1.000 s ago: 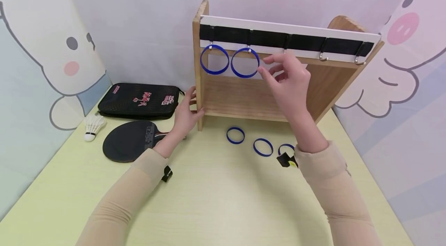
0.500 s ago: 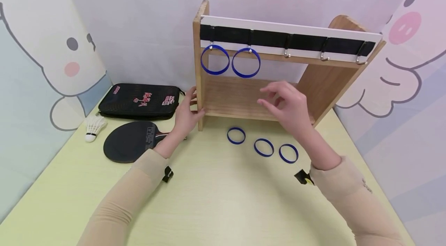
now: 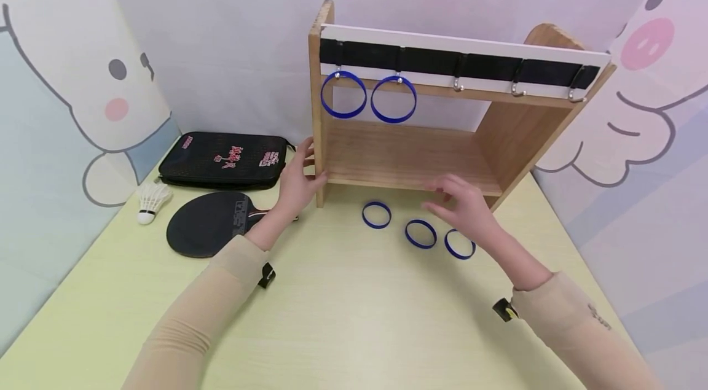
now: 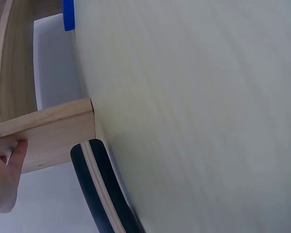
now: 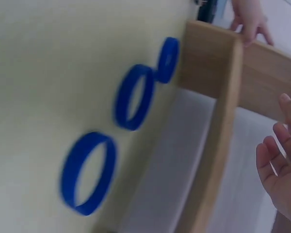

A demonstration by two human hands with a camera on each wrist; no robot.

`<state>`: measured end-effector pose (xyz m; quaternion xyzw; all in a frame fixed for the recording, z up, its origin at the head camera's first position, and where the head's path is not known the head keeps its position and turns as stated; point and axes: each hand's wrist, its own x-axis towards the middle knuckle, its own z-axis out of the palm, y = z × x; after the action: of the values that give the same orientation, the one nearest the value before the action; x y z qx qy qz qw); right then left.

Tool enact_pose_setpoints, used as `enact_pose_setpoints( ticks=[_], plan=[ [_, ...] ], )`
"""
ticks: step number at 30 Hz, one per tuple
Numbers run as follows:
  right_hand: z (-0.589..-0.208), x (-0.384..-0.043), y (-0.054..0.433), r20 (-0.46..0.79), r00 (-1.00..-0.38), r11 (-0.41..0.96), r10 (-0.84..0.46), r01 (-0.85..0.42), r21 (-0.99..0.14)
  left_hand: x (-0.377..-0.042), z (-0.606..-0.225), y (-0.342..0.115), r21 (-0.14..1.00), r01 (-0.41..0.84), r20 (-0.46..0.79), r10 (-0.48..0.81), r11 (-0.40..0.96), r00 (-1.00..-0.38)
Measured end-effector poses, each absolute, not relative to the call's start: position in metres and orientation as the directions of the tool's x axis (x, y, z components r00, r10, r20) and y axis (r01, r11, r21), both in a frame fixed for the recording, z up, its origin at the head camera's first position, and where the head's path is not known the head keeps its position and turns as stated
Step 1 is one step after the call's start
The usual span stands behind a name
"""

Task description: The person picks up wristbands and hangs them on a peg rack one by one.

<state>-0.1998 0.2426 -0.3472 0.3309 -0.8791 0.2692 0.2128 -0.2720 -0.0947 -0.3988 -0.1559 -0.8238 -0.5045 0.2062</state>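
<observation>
My left hand [image 3: 297, 184] holds the left side panel of a wooden rack [image 3: 409, 153], thumb at the front edge and fingers against the outer face. Two blue rings [image 3: 343, 115] hang from the first two hooks on the left; the other hooks [image 3: 458, 86] along the black strip carry nothing. Three more blue rings [image 5: 89, 172] lie in a row on the table before the rack. Over the two right-hand ones, near the rack's lower front edge, my right hand [image 3: 461, 206] hovers with loosely bent fingers and nothing between them.
Left of the rack lie a black zip case [image 3: 224, 159], a black table tennis bat [image 3: 207, 224] and a white shuttlecock [image 3: 151, 201]. The bat's handle [image 4: 99, 184] ends close to the rack's side panel. Printed cloth walls [image 3: 221, 21] stand around the pale table [image 3: 343, 322].
My right hand has come down from beside the second hanging ring to just above the rings on the table. My left hand stays on the side panel.
</observation>
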Motion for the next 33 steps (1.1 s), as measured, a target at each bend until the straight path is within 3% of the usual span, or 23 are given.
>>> enact_pose_setpoints(
  ticks=[5,10,23,33],
  plan=[
    [-0.375,-0.202,0.259,0.438,-0.742,0.658,-0.507,-0.662,-0.36,-0.273,-0.398,-0.095,0.765,0.467,0.499,0.049,0.443,-0.865],
    [-0.396,-0.201,0.268,0.366,-0.746,0.644,-0.556,-0.665,-0.378,-0.272,-0.397,-0.095,0.77,0.469,0.499,0.049,0.433,-0.865],
    [-0.425,-0.206,0.277,0.319,-0.599,0.551,-0.735,-0.801,-0.234,-0.272,-0.397,-0.094,0.774,0.463,0.491,0.052,0.432,-0.869],
    [-0.438,-0.211,0.281,0.298,-0.573,0.513,-0.763,-0.818,-0.259,-0.272,-0.399,-0.094,0.775,0.456,0.485,0.051,0.437,-0.873]
  ],
)
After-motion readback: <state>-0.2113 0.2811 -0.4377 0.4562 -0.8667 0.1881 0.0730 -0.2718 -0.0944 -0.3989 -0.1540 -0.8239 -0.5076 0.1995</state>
